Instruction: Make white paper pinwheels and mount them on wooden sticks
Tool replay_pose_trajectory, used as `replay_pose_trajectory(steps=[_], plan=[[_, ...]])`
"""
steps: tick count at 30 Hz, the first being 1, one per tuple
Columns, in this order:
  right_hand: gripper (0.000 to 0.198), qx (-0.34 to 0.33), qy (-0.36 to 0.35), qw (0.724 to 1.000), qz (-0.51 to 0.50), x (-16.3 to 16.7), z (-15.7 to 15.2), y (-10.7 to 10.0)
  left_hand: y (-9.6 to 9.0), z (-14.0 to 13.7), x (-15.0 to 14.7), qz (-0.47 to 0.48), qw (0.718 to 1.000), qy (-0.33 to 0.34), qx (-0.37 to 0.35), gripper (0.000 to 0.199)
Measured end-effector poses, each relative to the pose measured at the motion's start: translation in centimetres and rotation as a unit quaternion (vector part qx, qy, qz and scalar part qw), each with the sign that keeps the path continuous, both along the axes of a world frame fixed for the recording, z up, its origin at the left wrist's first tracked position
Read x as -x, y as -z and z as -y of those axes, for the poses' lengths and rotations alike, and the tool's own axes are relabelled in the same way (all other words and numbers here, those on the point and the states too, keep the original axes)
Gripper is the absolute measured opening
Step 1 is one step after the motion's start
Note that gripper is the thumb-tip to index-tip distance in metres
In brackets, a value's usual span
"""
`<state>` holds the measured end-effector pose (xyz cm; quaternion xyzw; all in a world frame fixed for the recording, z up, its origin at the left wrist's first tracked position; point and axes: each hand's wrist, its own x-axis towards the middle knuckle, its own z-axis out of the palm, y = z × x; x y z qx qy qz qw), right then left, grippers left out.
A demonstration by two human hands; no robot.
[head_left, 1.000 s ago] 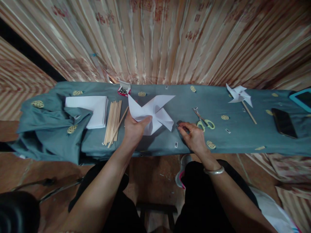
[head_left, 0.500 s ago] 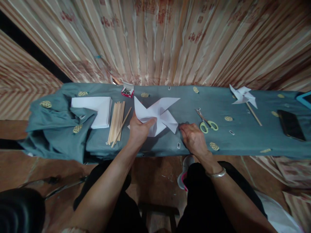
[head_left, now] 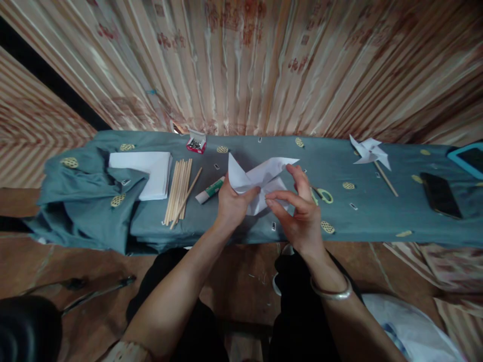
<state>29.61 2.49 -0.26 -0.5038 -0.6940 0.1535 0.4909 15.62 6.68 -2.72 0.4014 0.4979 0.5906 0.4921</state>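
Observation:
A white paper pinwheel (head_left: 260, 176) with folded blades is held just over the cloth-covered table. My left hand (head_left: 234, 203) grips it from the left, thumb pressed near its centre. At its right side, my right hand (head_left: 302, 208) has thumb and forefinger together at the paper near the middle, while another finger touches the upper right blade. A green and white glue stick (head_left: 210, 190) lies just left of my left hand. Partly behind my right hand are scissors with light green handles (head_left: 324, 196).
Several wooden sticks (head_left: 180, 188) lie beside a stack of white paper (head_left: 158, 176). A small red box (head_left: 196, 143) of metal pins stands at the back. To the right are another pinwheel (head_left: 370, 150) on a stick, a dark phone (head_left: 440, 195) and a blue-edged device (head_left: 468, 157).
The pinwheel has shifted right in my left hand, uncovering the glue stick. My right hand has risen from the cloth beside the pinwheel and now fingers its right blades.

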Motion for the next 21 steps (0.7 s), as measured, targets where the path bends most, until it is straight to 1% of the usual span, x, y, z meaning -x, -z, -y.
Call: replay_pose_trajectory(steps=[2,5,9,12,17,21], plan=[[0.009,-0.005,0.007,1.000,0.003,0.1,-0.5,0.8,-0.1,0.2,-0.3,0.014,1.000,0.010,0.007,0.054],[0.007,-0.001,0.010,1.000,-0.004,0.0,-0.9,1.3,-0.4,0.5,-0.4,0.031,0.999,0.025,0.017,0.051],[0.006,0.012,0.003,0.999,-0.032,-0.1,-1.1,1.4,-0.5,0.8,-0.3,0.057,0.997,0.030,0.031,0.055],[0.006,0.029,-0.003,0.998,-0.054,-0.1,-1.2,1.5,-0.5,0.9,-0.1,0.058,0.997,0.025,0.039,0.059],[0.005,0.061,-0.009,0.994,-0.086,-0.2,-1.3,1.7,-0.7,1.1,0.1,0.064,0.997,0.032,0.036,0.062],[0.005,0.073,-0.007,0.993,-0.095,-0.3,-1.3,1.7,-0.8,1.1,0.1,0.071,0.996,0.041,0.031,0.063]])
